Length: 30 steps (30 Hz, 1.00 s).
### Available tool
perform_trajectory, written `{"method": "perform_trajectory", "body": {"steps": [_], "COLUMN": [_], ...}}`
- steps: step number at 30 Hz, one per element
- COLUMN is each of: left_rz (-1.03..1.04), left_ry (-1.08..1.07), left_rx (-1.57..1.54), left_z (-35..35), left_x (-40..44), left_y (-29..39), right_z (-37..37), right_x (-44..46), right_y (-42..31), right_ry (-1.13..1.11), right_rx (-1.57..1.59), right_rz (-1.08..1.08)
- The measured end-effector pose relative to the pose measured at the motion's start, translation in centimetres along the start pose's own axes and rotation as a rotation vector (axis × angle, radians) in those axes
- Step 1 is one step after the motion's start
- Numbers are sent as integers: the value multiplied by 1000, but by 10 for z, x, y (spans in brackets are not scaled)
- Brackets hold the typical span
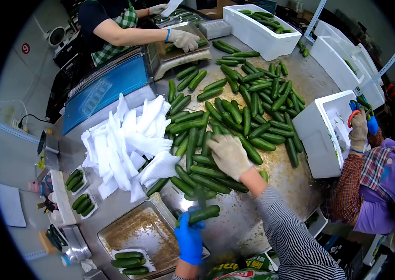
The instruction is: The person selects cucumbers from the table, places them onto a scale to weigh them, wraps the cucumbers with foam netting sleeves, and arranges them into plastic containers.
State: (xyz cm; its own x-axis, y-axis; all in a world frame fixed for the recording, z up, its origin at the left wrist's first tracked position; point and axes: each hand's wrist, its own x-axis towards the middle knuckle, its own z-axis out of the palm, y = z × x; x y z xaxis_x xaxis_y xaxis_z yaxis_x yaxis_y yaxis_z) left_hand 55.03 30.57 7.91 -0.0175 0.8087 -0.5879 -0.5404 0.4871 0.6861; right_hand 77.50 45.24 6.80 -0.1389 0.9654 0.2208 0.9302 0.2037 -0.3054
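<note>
My left hand (189, 237), in a blue glove, is closed round a cucumber (206, 213) above the metal table, beside the scale pan. A blurred dark green shape rises just above that cucumber; I cannot make out what it is. My right hand (230, 157), in a beige glove, reaches onto the cucumber pile (258, 105), back of the hand up. Its fingers look apart and bent down over the cucumbers, with the tips partly hidden. Several loose cucumbers (207, 182) lie just below its wrist. White foam-net sleeves (113, 149) are heaped left of the pile.
A scale pan (137, 224) carries a packed cucumber tray (132, 261); two more trays (83, 204) sit at left. White foam boxes (258, 35) stand at the back and right (321, 135). A co-worker's gloved hand (183, 40) is over another scale; another person (358, 130) holds red-handled scissors.
</note>
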Motion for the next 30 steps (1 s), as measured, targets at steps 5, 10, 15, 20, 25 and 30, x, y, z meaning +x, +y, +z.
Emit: {"method": "perform_trajectory", "body": {"steps": [5,10,15,20,25,30], "left_rz": [-55,-49,-109,-19,34,0], "left_ry": [-7,18,7,-48,30,-29], "left_rx": [79,74,66,137,192,100], "left_z": [-3,0,-10,-12,-23,-32], "left_x": [-9,-19,-25,-50,-86,-91], "left_y": [-4,3,-1,20,72,65], "right_z": [15,-17,-9,-2,15,34], "right_x": [60,57,46,51,61,83], "right_y": [23,13,20,17,24,-11], "right_ry": [-331,-468,-432,-589,-349,-507], "right_rx": [-178,-351,-290,-288,-258,-475], "right_rz": [-83,-89,-39,-90,79,34]}}
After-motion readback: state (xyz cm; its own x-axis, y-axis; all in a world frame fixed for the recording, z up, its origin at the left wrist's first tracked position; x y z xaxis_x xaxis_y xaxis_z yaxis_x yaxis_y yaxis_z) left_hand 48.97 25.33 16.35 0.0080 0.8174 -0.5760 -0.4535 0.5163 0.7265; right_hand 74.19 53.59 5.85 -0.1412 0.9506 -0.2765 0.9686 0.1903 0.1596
